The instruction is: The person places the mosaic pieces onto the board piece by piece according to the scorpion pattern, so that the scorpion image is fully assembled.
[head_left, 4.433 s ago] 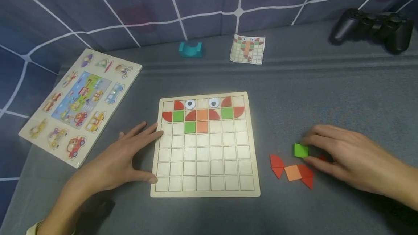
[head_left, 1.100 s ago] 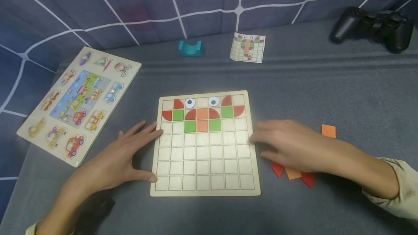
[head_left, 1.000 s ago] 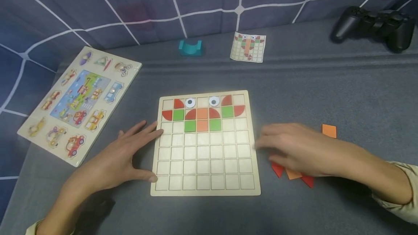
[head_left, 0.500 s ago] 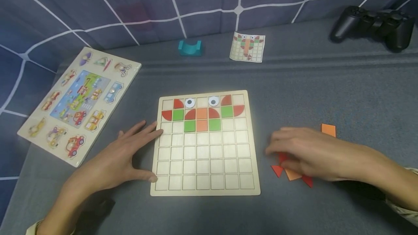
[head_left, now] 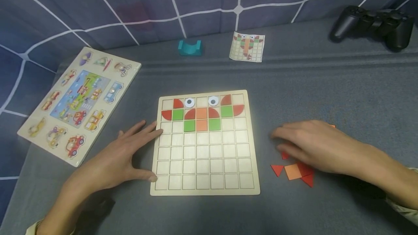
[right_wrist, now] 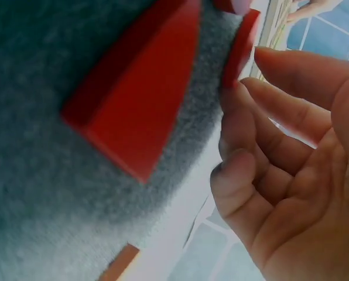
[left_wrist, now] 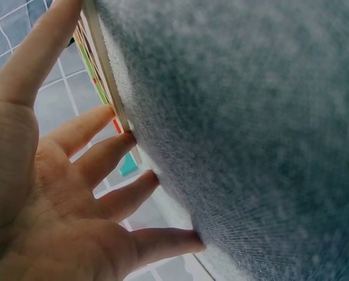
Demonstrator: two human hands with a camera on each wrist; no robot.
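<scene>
A square wooden grid board lies in the middle of the head view. Red quarter circles, green squares, two orange squares and two round eye pieces fill cells in its top rows. My left hand spreads along the board's left edge, thumb and fingertips at the rim, as the left wrist view also shows. To the board's right, my right hand hovers low with bent fingers over a small red piece. A fingertip overlaps that piece, and thumb and fingers stand apart.
Near the right hand lie an orange square, a red triangle and other red pieces. A knobbed vehicle puzzle lies left. Behind are a teal block, a pattern card and a black game controller.
A green square came onto the board's third row, right of the orange one. My right hand drew back rightward to the loose pieces, and a red one shifted. My left hand stayed put.
</scene>
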